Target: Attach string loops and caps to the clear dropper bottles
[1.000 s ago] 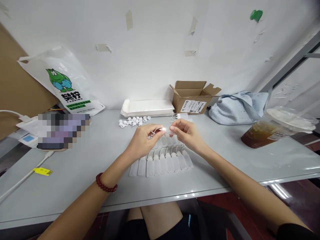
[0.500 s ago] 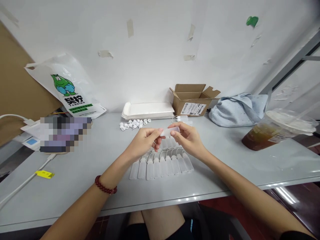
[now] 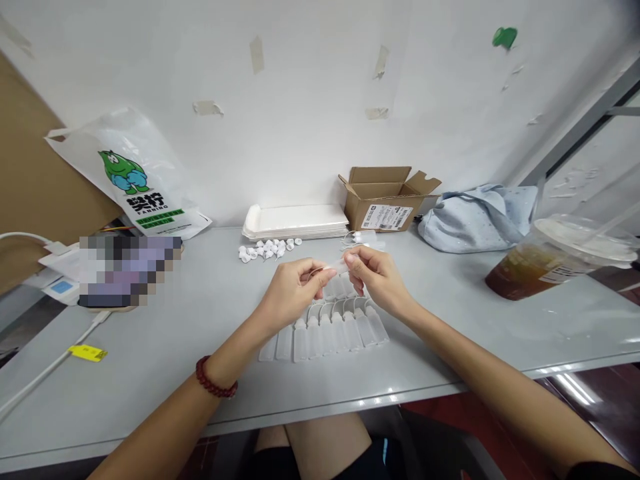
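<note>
Between my two hands, above the table, is a small translucent plastic bottle (image 3: 339, 266), lying sideways. My left hand (image 3: 297, 287) pinches its neck end, where a thin white strap curves out by the fingers. My right hand (image 3: 373, 275) is closed on the other end. Below them stretches a row of similar bottles (image 3: 327, 335) lying side by side, with looped straps at their necks. More bottles (image 3: 340, 288) lie partly hidden behind my hands. Farther back is a loose group of small white caps (image 3: 270, 249).
At the back stand a stack of white trays (image 3: 299, 219) and an open cardboard box (image 3: 383, 200). A pale blue cloth bag (image 3: 477, 220) and a tilted drink cup (image 3: 530, 263) are on the right. On the left are a white plastic bag (image 3: 145, 180) and a cable (image 3: 45, 373).
My left hand's fingers have shifted on the bottle's neck end, and the strap now shows there. My right hand has curled closer round the other end.
</note>
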Motion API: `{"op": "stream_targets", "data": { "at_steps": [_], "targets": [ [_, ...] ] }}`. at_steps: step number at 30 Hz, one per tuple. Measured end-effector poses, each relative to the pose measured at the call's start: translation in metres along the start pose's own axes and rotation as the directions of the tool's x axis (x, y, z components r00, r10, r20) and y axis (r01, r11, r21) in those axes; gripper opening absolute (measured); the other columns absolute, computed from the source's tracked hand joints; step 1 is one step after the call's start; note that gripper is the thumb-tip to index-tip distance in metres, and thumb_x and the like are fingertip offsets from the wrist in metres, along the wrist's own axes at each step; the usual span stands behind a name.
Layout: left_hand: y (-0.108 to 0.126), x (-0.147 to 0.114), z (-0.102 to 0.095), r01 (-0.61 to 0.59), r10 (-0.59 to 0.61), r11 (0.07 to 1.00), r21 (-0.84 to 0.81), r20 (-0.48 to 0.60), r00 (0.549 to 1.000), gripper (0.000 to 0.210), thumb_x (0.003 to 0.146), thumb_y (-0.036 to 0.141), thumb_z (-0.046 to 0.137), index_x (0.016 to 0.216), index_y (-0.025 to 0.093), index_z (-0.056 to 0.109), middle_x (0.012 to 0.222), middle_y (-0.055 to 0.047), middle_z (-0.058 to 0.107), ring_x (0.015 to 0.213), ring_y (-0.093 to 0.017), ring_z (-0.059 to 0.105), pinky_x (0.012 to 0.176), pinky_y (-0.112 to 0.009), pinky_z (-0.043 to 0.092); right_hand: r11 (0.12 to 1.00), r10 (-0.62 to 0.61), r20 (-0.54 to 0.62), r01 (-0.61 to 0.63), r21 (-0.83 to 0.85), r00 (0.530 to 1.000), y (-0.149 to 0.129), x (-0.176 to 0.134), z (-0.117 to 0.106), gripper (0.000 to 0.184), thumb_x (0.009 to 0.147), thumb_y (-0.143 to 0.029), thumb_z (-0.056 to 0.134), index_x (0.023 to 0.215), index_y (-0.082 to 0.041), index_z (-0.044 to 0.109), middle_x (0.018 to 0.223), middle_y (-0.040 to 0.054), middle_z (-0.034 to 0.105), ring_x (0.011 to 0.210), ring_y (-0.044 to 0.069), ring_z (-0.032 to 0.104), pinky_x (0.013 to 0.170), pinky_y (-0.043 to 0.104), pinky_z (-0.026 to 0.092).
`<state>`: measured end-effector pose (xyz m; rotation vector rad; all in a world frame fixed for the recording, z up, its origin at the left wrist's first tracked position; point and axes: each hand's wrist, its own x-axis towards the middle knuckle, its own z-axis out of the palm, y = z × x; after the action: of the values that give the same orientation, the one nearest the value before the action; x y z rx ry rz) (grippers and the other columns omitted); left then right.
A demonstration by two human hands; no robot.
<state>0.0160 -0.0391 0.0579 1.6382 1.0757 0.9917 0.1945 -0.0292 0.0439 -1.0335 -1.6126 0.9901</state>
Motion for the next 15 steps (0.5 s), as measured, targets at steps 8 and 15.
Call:
{"op": "stream_targets", "data": {
  "at_steps": [8, 15],
  "targets": [
    [-0.0002, 0.0027, -0.0005, 0.127, -0.105, 0.981, -0.146, 0.148, 0.983, 0.042, 0.086, 0.051, 0.051, 0.072, 0.014, 0.063, 0.062, -0.002, 0.057, 0.052, -0.013, 0.057, 0.048, -0.025, 0.046, 0.996, -0.053, 0.002, 0.053, 0.071, 0.999, 0.0016, 0.0039, -0.0008, 0.035, 0.086, -0.051, 0.054, 0.087, -0.016, 0.056, 0.054, -0.0063, 0.046, 0.045, 0.009, 0.046, 0.046, 0.024, 0.039],
    [-0.0008, 0.0021, -0.0034, 0.158, -0.137, 0.978, -0.139, 0.156, 0.978, 0.040, 0.088, 0.046, 0.050, 0.069, 0.013, 0.061, 0.054, 0.002, 0.052, 0.048, -0.009, 0.051, 0.051, -0.023, 0.044, 0.999, -0.027, 0.042, 0.025, 0.034, 0.999, 0.0027, 0.0038, -0.0005, 0.036, 0.087, -0.052, 0.053, 0.086, -0.017, 0.056, 0.052, -0.0067, 0.044, 0.044, 0.008, 0.043, 0.046, 0.023, 0.036]
  ]
}}
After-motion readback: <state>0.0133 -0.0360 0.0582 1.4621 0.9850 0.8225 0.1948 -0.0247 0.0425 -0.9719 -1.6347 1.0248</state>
